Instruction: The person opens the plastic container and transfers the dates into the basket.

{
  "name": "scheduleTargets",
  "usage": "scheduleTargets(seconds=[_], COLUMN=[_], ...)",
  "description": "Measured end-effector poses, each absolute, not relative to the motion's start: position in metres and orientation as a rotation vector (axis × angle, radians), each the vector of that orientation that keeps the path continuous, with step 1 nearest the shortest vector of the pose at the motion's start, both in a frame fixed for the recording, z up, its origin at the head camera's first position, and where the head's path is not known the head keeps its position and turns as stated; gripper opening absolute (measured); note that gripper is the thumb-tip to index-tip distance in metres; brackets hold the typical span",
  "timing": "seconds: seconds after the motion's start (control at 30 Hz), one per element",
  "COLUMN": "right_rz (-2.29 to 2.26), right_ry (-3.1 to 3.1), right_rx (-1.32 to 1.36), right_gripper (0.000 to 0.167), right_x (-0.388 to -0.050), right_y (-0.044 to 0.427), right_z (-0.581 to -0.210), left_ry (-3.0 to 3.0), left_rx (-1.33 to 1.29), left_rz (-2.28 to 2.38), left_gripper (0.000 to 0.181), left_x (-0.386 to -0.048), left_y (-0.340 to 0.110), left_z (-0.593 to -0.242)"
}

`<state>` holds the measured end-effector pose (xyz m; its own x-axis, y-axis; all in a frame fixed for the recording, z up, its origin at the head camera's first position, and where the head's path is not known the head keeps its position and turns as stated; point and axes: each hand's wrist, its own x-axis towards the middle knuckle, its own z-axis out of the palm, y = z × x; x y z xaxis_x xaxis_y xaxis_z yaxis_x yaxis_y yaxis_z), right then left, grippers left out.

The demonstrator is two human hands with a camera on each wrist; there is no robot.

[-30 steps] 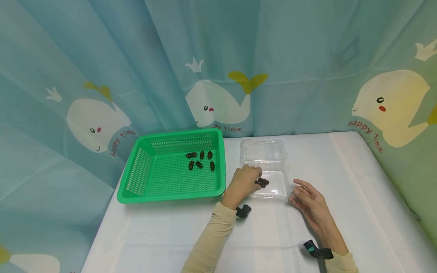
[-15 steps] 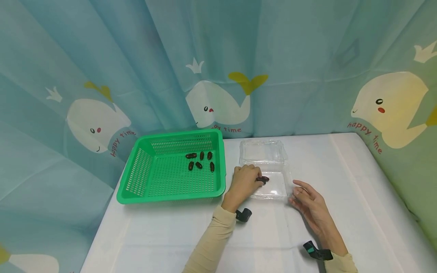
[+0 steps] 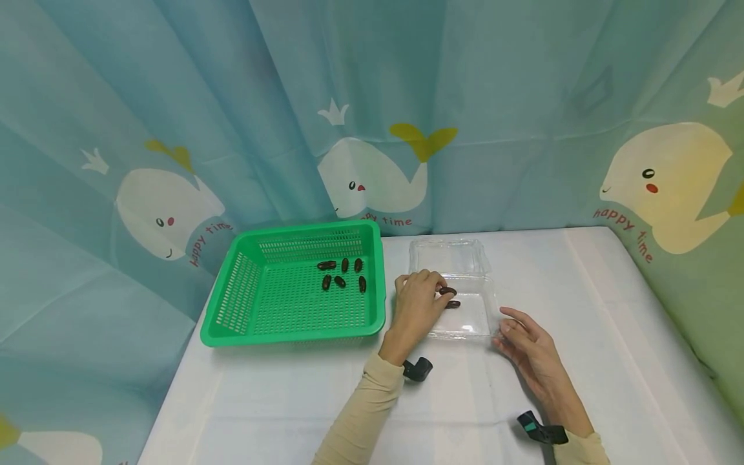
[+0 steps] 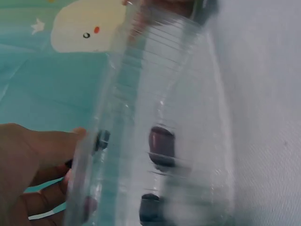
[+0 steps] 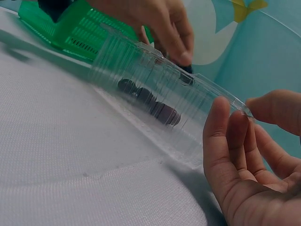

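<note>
A clear plastic clamshell box [image 3: 473,310] lies with its lid [image 3: 446,256] folded back. My left hand [image 3: 417,310] reaches over the box's left side and pinches a dark brown date [image 3: 447,291] between thumb and fingertips. Another date [image 3: 453,304] shows just below it. Through the box wall in the right wrist view, several dates [image 5: 164,113] lie in a row on the bottom, under the left hand. My right hand [image 3: 530,355] grips the box's near right corner, thumb and fingers [image 5: 217,125] on the rim. The left wrist view is partly blurred.
Left of the box stands a green plastic basket [image 3: 292,338] with several dates [image 3: 340,281] in its right half. A white cloth covers the table [image 3: 279,400]. Behind it hangs a blue-green curtain [image 3: 500,181] printed with whales.
My left hand has shifted slightly away from me inside the box, and the pinched date now stands apart from the one below. The right hand keeps its place on the corner.
</note>
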<state>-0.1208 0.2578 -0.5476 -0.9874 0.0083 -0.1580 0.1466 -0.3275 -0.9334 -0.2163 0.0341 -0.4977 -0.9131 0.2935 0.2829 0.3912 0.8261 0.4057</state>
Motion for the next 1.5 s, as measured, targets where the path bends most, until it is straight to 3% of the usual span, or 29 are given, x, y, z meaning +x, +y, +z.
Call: scheduleTargets(seconds=[0.23,0.73,1.5], right_rz=[-2.479,-2.475,-2.528], right_ry=[1.774,1.782,1.719], right_rx=[0.208,0.190,0.161], right_gripper=[0.036,0.035,0.035], right_x=[-0.120,-0.121,-0.121], right_y=[0.258,0.258,0.258], right_z=[-0.547,-0.548,-0.550], left_ry=[-2.704,-2.243,-1.862], left_rx=[-0.578,-0.676,-0.378], left_rz=[-1.044,-2.654,-2.921], left_gripper=[0.020,0.028,0.025], left_x=[-0.212,-0.200,-0.212], left_y=[0.035,0.019,-0.078], left_z=[-0.486,-0.455,-0.410])
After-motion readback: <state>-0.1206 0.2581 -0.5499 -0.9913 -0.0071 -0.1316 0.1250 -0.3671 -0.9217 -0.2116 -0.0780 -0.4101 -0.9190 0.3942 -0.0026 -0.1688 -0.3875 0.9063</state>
